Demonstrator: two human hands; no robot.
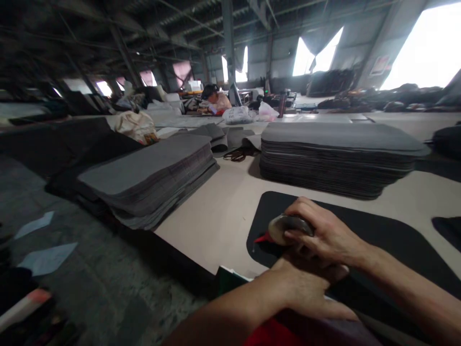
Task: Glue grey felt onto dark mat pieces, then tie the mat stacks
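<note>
Red-tipped bottle (pixel 279 229) within right hand (pixel 320 235)

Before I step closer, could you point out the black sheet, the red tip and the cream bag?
Black sheet (pixel 382 229), head view: bare top surface.
Red tip (pixel 264 238), head view: middle of its side.
Cream bag (pixel 135 126), head view: crumpled front.

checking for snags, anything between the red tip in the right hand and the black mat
Nothing visible stands between the red tip of the bottle in the right hand and the black mat. The left hand is close by but not under the tip. Whether tip and mat touch is unclear.
</note>
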